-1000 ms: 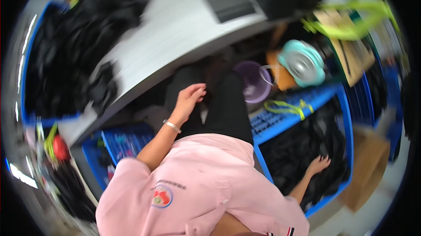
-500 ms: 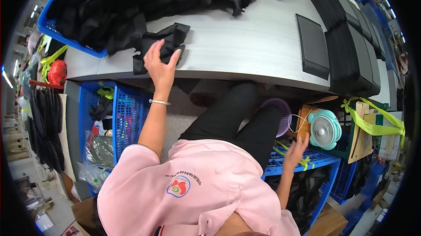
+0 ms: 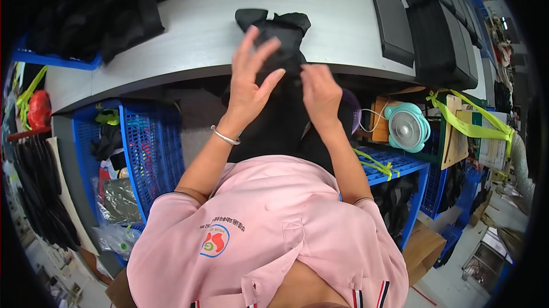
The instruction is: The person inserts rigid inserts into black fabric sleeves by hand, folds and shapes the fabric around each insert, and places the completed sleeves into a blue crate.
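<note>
A crumpled black fabric piece (image 3: 286,36) lies at the table's front edge, part of it hanging toward my lap. My left hand (image 3: 249,82) is over its left side, fingers spread and somewhat blurred. At the right side of that piece, my right hand (image 3: 321,93) has its fingers curled together, pinching the fabric's edge. A large heap of black fabric pieces (image 3: 108,16) covers the far left of the table (image 3: 343,28).
A flat black panel (image 3: 392,25) lies beside stacked black panels (image 3: 437,39) at the right. Below the table stand a blue basket (image 3: 151,148) on the left, and a turquoise fan (image 3: 408,127) above a blue crate (image 3: 394,165) on the right.
My left hand has drawn the black fabric piece away from the heap, rightward to the table edge before me. My right hand has risen from beside the fan to the fabric.
</note>
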`<state>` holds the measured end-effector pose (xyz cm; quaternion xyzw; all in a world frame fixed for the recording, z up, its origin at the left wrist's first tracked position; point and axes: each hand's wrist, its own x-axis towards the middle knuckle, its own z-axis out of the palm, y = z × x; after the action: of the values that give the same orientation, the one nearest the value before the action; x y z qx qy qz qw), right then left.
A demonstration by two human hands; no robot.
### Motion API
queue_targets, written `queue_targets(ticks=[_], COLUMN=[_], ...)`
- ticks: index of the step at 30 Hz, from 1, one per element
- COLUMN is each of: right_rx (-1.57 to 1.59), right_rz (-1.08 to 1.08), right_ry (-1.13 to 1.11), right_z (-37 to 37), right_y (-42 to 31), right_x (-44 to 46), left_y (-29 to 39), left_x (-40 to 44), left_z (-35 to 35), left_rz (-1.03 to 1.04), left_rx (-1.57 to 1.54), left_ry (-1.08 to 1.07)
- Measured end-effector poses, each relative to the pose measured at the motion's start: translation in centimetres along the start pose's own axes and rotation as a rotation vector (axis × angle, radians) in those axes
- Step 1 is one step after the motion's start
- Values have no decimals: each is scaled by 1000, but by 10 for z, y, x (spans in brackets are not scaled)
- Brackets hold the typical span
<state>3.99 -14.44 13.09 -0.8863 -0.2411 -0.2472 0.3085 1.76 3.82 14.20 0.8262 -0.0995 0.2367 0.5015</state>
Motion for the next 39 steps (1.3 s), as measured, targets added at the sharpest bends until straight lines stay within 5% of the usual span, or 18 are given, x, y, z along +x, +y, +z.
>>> queue_targets(ticks=[3, 6, 10, 12, 16, 18, 20, 22, 24, 28, 30, 31, 39], right_rx=[551, 1171, 1403, 1329, 442, 77, 140, 15, -51, 503, 1404, 1893, 1597], right_rz=[675, 844, 1029, 1149, 774, 264, 108, 111, 294, 447, 839, 793, 958], right_ry=[90, 80, -103, -28, 225, 233, 142, 123, -153, 29, 304, 139, 210], right_z=[-20, -17, -8, -12, -33, -51, -52, -38, -30, -35, -45, -42, -37], right_y=[-13, 4, 17, 12, 19, 19, 14, 22, 42, 43, 33, 70, 64], right_x=[17, 13, -9, -19, -40, -36, -24, -27, -43, -46, -32, -53, -61], left_y=[14, 19, 3, -7, 0, 5, 22, 41, 58, 75, 77, 76, 87], left_x=[10, 16, 18, 21, 26, 28, 26, 25, 24, 13, 8, 6, -18], left_z=[-2, 13, 52, 62, 60, 62, 70, 77, 77, 78, 77, 77, 93], left_rz=[-121, -222, -343, -428, -436, -298, -211, -51, 70, 136, 61, 24, 195], left_rx=[-152, -377, -159, -332, -265, -174, -202, -175, -175, -170, -253, -302, -384], left_ry=[147, -124, -122, -110, -123, -176, -236, -236, -269, -397, -461, -493, -829])
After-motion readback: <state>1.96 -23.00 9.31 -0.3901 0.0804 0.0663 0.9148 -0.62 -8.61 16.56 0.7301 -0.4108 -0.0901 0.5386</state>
